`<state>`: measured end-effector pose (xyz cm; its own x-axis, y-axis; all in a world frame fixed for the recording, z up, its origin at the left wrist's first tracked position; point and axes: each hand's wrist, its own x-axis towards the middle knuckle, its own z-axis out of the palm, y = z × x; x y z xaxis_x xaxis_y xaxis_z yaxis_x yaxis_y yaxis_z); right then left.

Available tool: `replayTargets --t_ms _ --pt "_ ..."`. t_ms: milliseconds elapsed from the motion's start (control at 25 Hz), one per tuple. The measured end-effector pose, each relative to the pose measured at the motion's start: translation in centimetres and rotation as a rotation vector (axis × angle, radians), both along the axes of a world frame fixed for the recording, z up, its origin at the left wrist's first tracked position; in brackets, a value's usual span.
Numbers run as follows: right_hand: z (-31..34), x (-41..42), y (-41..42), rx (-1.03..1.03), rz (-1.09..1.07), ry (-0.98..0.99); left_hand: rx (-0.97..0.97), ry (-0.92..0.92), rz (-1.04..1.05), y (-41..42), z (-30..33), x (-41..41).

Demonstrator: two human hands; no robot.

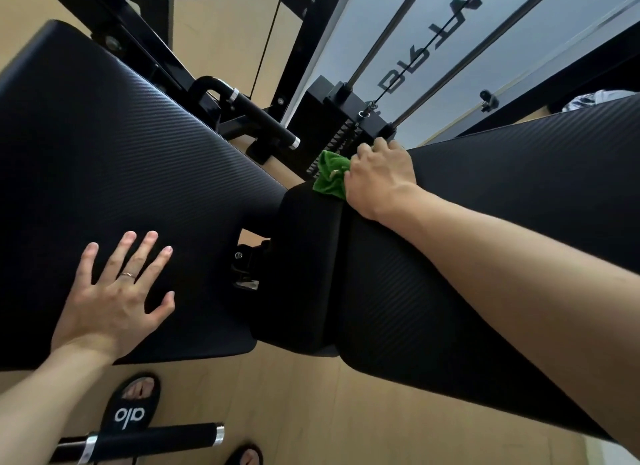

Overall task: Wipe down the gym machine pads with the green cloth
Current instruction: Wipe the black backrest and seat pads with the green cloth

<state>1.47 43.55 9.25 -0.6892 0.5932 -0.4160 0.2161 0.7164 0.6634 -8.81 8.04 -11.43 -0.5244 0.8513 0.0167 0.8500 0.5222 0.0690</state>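
Head view showed the crumpled green terry cloth (331,177) bunched under the right hand (379,175), whose grip was closed over it, pressing it down at the far end of the long black ribbed vinyl pad (485,222) on the right, just where that pad met the smaller smooth black centre cushion (304,256). The arm was stretched out along the pad, likely so the cloth could be dragged back along its length. The left hand (119,293) lay flat, fingers spread and holding nothing, on the wide black ribbed pad (121,159) to the left, apparently bracing the body during the reach. Beyond the cloth stood the black weight stack (329,121) with its chrome guide rods (388,35). Below, a black slide sandal (130,407) rested on the pale wooden floor (294,412) beside a black chrome-capped handle (149,440).
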Motion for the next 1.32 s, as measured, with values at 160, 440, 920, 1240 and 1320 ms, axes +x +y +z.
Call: replayTargets --t_ms 160,440,920,1240,1320 --pt "3.8 1.1 2.4 0.116 -0.085 0.136 0.02 -0.007 0.03 0.0 -0.9 0.0" --pt "5.0 4.6 -2.6 0.225 -0.112 0.098 -0.228 -0.043 0.096 0.0 -0.7 -0.5" --pt "6.9 18.8 -17.9 -0.027 0.237 0.087 -0.002 -0.82 0.045 3.5 15.7 18.6" --pt "19.9 27.0 -13.4 0.182 0.265 0.38 0.54 -0.816 -0.171 11.2 31.4 24.3" --pt "21.3 27.9 -13.3 0.214 0.231 0.439 0.608 -0.776 -0.216 12.5 33.6 24.7"
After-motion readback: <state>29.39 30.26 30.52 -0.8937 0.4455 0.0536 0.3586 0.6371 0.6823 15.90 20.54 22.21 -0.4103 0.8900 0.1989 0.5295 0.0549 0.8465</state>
